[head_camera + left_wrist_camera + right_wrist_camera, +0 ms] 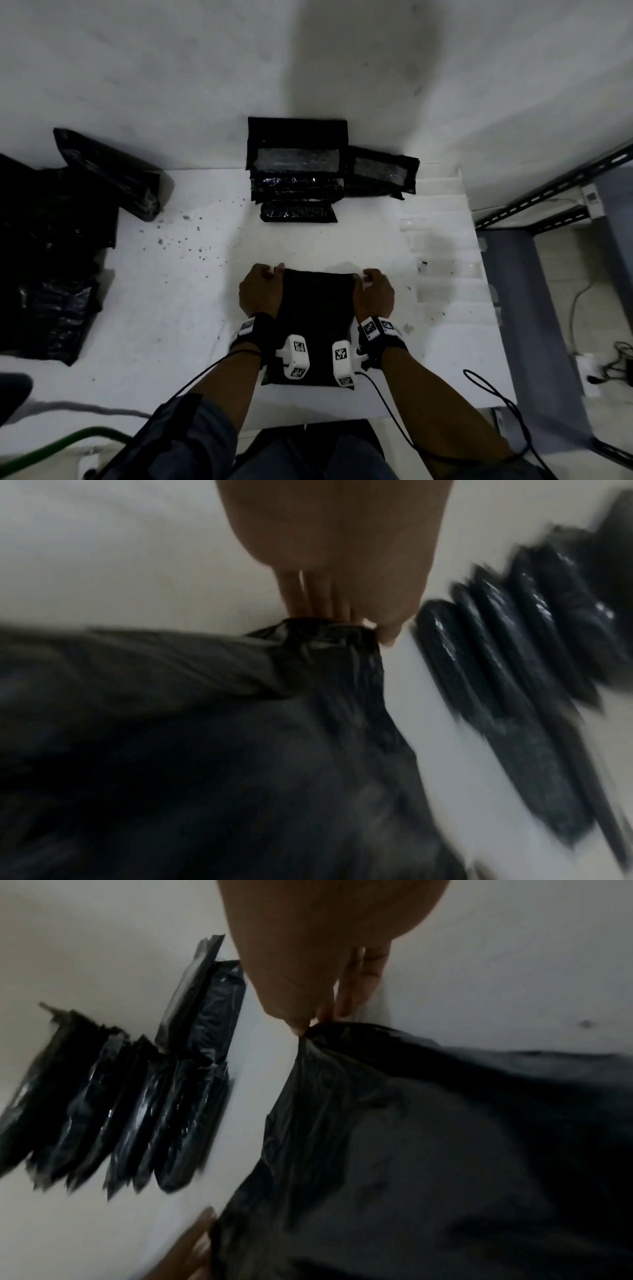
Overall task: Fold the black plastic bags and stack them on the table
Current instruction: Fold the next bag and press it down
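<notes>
A black plastic bag (317,308) lies flat on the white table (191,291) in front of me, folded into a tall rectangle. My left hand (262,289) pinches its far left corner (329,631) between thumb and fingers. My right hand (373,291) pinches the far right corner (318,1034) the same way. Both wrist views are blurred. Farther back, against the wall, a stack of folded black bags (296,192) lies in overlapping rows, also seen as shiny folded bags (514,669) and folded bags (137,1102) in the wrist views.
A heap of loose black bags (51,260) covers the table's left side, with a bag packet (113,174) leaning at its back. Another packet (380,174) sits right of the stack. A metal shelf frame (548,219) stands beyond the table's right edge. Cables (513,411) trail from my wrists.
</notes>
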